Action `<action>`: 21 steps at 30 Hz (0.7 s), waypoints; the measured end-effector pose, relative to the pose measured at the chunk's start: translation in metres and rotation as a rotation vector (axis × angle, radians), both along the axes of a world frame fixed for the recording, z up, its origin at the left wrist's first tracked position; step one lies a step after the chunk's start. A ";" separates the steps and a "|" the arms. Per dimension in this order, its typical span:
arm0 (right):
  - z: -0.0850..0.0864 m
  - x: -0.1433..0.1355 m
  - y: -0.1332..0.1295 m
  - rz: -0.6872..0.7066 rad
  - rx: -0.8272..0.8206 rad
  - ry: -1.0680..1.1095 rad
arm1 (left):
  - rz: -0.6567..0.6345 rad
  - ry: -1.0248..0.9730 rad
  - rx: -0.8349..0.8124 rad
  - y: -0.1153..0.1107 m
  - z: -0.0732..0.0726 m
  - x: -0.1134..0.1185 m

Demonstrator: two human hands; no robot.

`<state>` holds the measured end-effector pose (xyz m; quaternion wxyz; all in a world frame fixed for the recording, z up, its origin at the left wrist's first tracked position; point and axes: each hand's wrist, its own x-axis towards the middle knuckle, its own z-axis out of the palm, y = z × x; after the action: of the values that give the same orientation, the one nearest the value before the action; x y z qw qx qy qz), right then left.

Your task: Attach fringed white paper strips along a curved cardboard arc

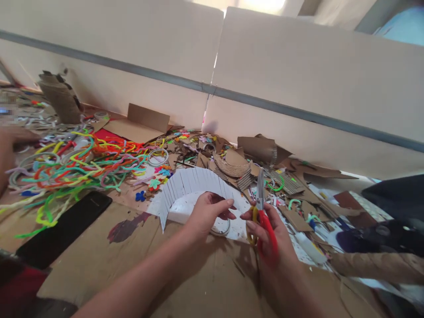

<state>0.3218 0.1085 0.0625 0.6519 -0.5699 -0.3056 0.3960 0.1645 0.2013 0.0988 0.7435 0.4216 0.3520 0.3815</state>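
A curved white paper strip (pixel 187 182) with many slits along its outer edge arches over a white sheet (pixel 243 227). At the strip's right part is my left hand (pixel 210 211), fingers curled and apparently gripping it; the exact contact is partly hidden. My right hand (pixel 273 232) holds scissors (pixel 260 194) with one red and one yellow handle, blades pointing up and away from me. The scissors stand to the right of the strip, apart from it. Below my left hand lies a pale ring (pixel 222 228), partly covered.
Colourful pipe cleaners (pixel 89 159) pile up at left, beside a black phone (pixel 66 227). Cardboard scraps (pixel 232 165) and felt flowers (pixel 154 183) lie behind the strip. A twine spool (pixel 61 97) stands far left. A glue bottle (pixel 309 247) lies at right. Another person's arm (pixel 6 154) enters at left.
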 end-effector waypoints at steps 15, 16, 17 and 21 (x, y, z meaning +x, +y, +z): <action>0.009 0.038 -0.011 0.140 -0.281 -0.766 | 0.036 -0.033 -0.113 -0.024 0.016 0.005; 0.003 0.042 -0.011 0.149 -0.338 -0.917 | 0.048 -0.033 -0.123 -0.023 0.015 0.007; -0.003 0.045 -0.011 0.154 -0.378 -1.048 | 0.059 -0.034 -0.131 -0.021 0.013 0.008; -0.008 0.046 -0.014 0.154 -0.419 -1.319 | 0.095 -0.042 -0.136 -0.017 0.009 0.010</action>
<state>0.3683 0.0945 0.0541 0.1763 -0.7819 -0.5947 0.0628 0.1748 0.1846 0.1078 0.7587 0.3451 0.3809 0.4002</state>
